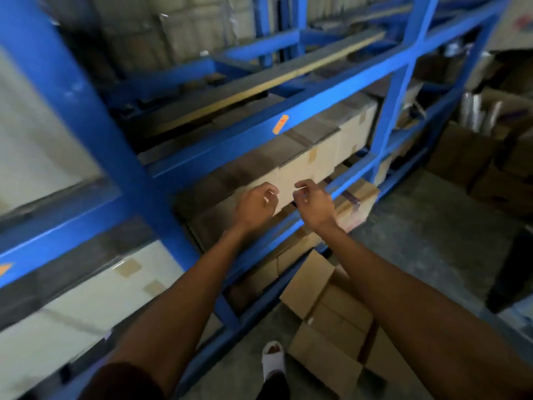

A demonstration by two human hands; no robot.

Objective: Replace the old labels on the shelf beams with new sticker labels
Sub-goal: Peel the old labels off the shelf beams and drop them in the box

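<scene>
An orange label [280, 124] with a red mark sticks on a blue shelf beam [230, 142] in the middle of the rack. Part of another orange label [5, 268] shows on the beam at the far left edge. My left hand [255, 204] and my right hand [313, 204] hang close together below that beam, in front of a row of cardboard boxes [302, 166]. Both hands have their fingers curled. The frame is blurred, and I cannot make out whether anything thin sits between the fingertips.
Blue uprights [95, 134] [395, 90] frame the bay. Pale wrapped cartons [95, 298] fill the left shelves. Flattened and open cardboard boxes [326, 313] lie on the concrete floor by my sandalled foot [273, 360]. More boxes [473, 157] are stacked at the right.
</scene>
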